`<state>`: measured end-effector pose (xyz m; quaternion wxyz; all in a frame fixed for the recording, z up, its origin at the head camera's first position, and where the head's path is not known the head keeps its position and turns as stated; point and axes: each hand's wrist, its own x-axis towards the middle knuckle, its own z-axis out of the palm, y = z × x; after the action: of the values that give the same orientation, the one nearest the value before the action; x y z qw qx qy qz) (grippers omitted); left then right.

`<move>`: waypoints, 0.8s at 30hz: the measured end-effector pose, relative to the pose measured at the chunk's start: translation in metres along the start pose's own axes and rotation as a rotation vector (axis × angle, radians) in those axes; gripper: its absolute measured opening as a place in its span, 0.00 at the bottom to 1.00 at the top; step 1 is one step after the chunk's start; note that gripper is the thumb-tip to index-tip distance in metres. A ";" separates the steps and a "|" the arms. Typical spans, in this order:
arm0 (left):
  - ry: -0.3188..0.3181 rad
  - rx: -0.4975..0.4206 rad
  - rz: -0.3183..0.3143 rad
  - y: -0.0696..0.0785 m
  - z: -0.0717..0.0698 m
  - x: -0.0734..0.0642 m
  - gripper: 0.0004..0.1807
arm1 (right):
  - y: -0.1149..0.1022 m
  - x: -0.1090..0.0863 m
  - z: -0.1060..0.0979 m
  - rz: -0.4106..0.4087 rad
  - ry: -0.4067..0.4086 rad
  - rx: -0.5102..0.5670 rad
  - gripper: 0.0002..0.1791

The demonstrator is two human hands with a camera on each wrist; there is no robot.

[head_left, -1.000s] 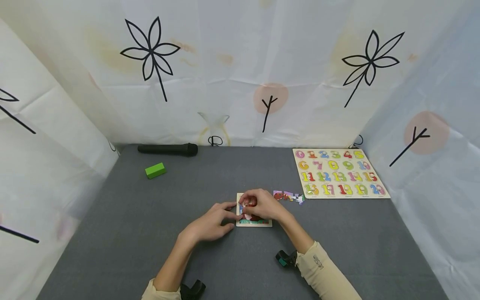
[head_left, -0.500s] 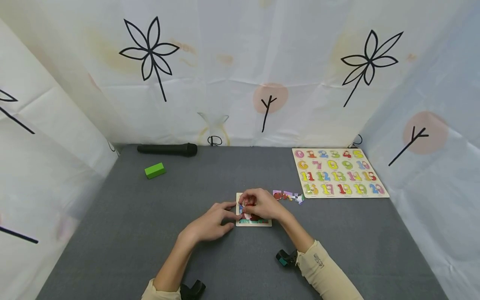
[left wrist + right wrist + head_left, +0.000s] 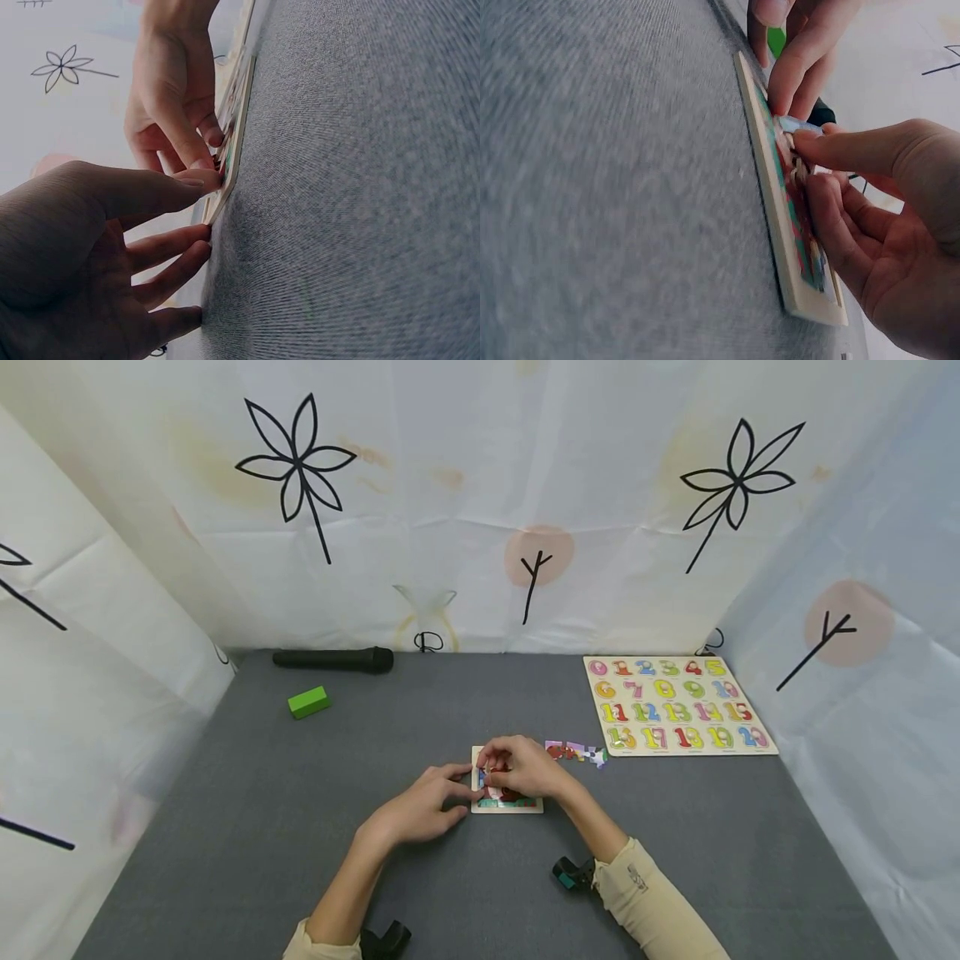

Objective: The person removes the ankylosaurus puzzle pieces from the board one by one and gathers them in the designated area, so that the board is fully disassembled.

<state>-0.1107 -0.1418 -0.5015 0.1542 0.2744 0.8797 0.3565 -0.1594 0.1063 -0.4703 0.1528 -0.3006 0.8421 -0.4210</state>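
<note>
i see the right hand (image 3: pixel 522 768) pinching a piece (image 3: pixel 798 124) over the puzzle board (image 3: pixel 811 305). the left hand (image 3: pixel 422 803), relaxed, touches its nine o'clock edge.

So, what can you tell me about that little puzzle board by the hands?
The puzzle board is small and thin, with a pale, wood-like rim. Its picture shows red-brown patches above a teal strip along the near side. It lies flat on the grey cloth. The left hand touches its left side, and the right hand bends over it, hiding much of the picture.
</note>
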 end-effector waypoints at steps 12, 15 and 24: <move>0.015 -0.002 0.011 0.010 -0.003 -0.004 0.18 | 0.000 -0.001 -0.004 -0.025 -0.046 -0.031 0.07; 0.014 0.002 0.020 0.022 -0.009 -0.007 0.18 | -0.002 -0.001 -0.005 -0.033 -0.076 0.006 0.04; 0.012 0.039 0.019 0.033 -0.014 -0.010 0.18 | 0.001 -0.003 -0.007 -0.034 0.009 0.123 0.09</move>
<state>-0.0969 -0.1358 -0.4677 0.1401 0.2836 0.8847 0.3425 -0.1615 0.1128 -0.4673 0.1599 -0.3033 0.8101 -0.4756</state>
